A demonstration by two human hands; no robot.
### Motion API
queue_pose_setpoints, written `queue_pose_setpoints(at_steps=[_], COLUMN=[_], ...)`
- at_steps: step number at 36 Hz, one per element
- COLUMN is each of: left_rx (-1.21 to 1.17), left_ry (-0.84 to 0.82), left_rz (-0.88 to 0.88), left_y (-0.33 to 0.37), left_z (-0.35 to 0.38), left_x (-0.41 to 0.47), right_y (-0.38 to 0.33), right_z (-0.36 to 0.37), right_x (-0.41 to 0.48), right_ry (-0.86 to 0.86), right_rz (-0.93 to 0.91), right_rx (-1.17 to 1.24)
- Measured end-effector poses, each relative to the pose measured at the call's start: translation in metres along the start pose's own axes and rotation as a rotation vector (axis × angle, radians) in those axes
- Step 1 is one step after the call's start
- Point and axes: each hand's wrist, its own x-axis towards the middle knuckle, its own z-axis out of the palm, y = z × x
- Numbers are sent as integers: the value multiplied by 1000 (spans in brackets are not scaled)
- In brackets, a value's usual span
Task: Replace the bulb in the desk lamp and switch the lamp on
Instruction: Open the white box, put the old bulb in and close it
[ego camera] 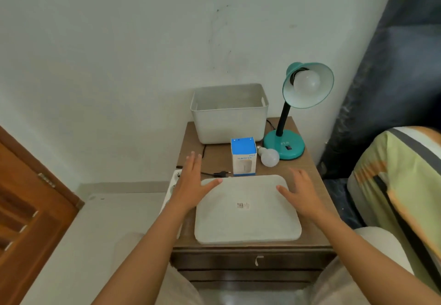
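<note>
A teal desk lamp [285, 146] stands at the back right of a small wooden bedside table [310, 171]. Its shade tilts toward me and a white bulb [306, 81] sits in the socket, unlit. A red switch [289, 147] is on the lamp's base. A second white bulb [269, 156] lies loose on the table just in front of the base. The lamp's black plug [220, 174] lies unplugged on the table. My left hand [193, 180] and my right hand [298, 189] hover with spread fingers over the far corners of a white tray lid [247, 221], holding nothing.
A white plastic bin [229, 113] stands at the back against the wall. A blue and white box [243, 156] stands between the bin and the lid. A white power strip [173, 185] sits at the table's left edge. A bed with a striped cover [396, 185] is on the right, and a wooden door [28, 209] on the left.
</note>
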Motion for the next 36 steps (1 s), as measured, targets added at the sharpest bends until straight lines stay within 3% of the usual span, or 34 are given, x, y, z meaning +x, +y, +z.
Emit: queue_pose_setpoints(at_steps=[4, 12, 26, 32, 36], left_rx=[28, 49, -87, -156, -186], left_ry=[57, 88, 22, 7, 18], left_rz=[4, -39, -157, -162, -165], left_y=[14, 34, 20, 21, 24], left_z=[-29, -55, -45, -48, -50], left_x=[64, 166, 212, 212, 211], right_y=[-15, -26, -26, -28, -39], right_z=[-9, -5, 13, 10, -7], right_x=[41, 106, 130, 126, 115], right_ry=[33, -20, -96, 19, 159], right_rz=[-105, -103, -146, -102, -168], right_rx=[35, -90, -249, -136, -51])
